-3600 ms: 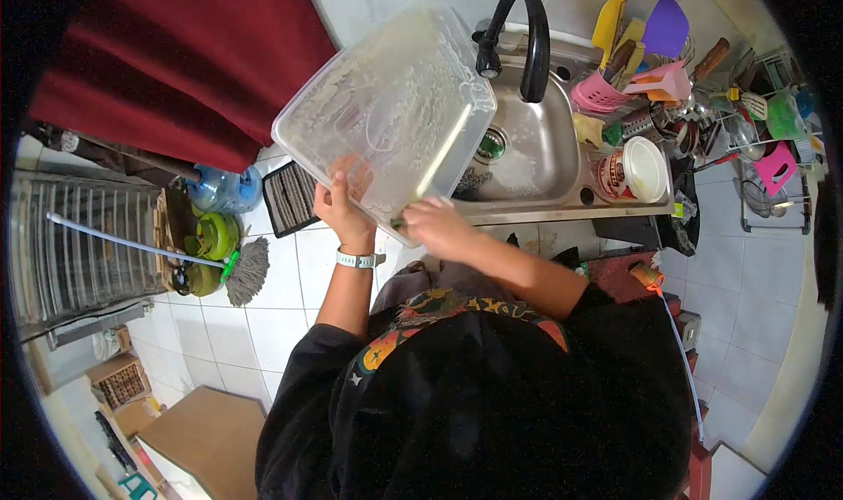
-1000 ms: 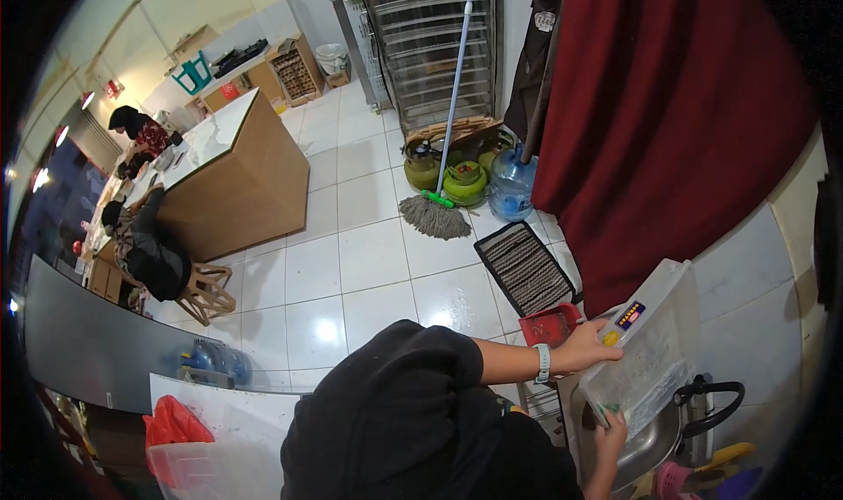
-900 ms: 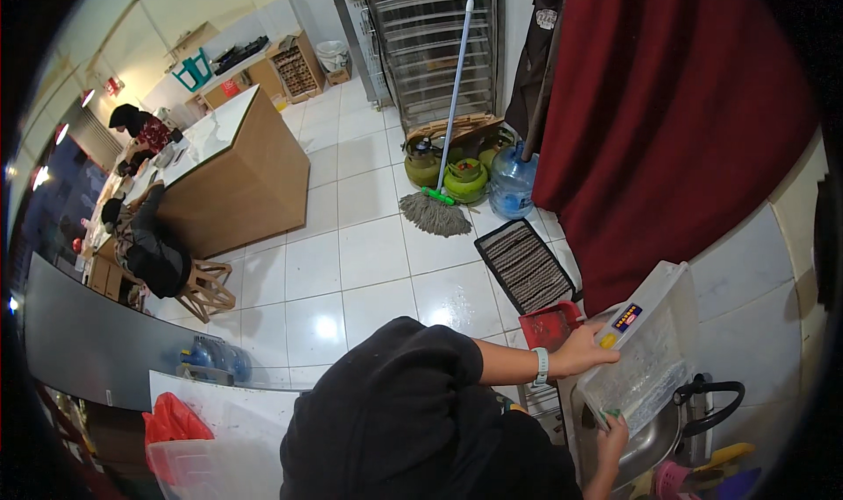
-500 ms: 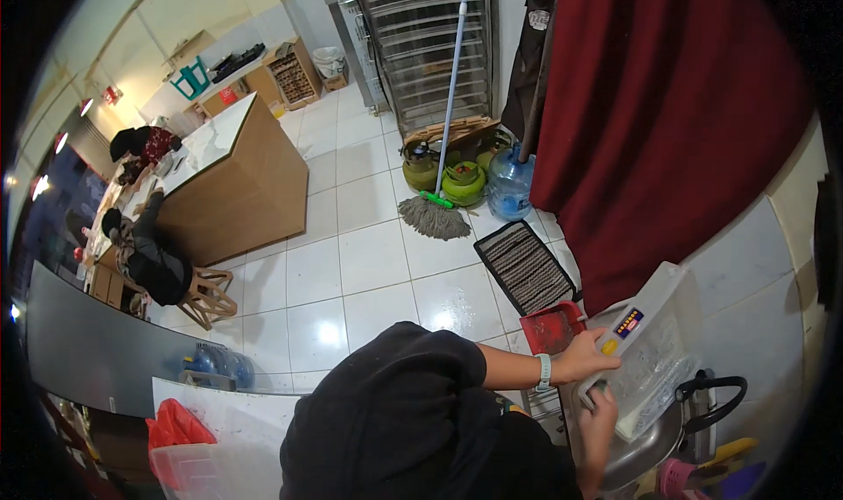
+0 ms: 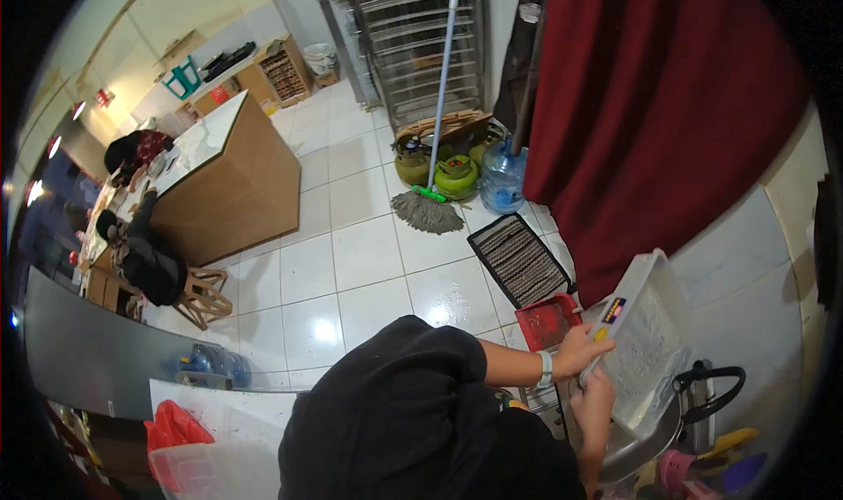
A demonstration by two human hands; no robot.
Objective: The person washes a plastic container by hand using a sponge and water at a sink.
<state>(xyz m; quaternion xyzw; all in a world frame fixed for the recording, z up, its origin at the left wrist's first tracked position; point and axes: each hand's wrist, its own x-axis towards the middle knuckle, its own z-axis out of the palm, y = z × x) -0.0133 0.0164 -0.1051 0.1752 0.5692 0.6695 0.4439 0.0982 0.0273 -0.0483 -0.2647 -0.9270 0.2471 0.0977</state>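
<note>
Translucent plastic forms the rectangular tub [image 5: 650, 351], held tilted above the steel sink [image 5: 645, 456], its broad face streaked with whitish film; whether that face is the inner or the outer one cannot be told. Left hand [image 5: 581, 351]: fingers closed over the tub's near edge, beside a yellow patch and a dark label, with a pale watch [image 5: 545, 368] at the wrist. Right hand [image 5: 594, 403]: fingers curled against the tub's near corner, just below the left; whether they hold anything cannot be told. The step in hand appears to be rubbing along this edge. To do it well, the left grip should probably stay firm, since wet plastic is apt to slip, while the right presses evenly into the corner; the tilt is best kept toward the sink, so that drips fall there, and the far end clear of the black tap [image 5: 742, 384]. Around the sink: a yellow spatula [image 5: 729, 441] and a pink basket [image 5: 674, 467] near the tap; a red dustpan [image 5: 546, 324] and a striped mat [image 5: 520, 258] on the floor; a dark red curtain [image 5: 650, 131] behind. Farther off, a grey mop [image 5: 428, 210] stands before green gas cylinders [image 5: 456, 179], and two people sit or lean at a wooden counter [image 5: 237, 179].
</note>
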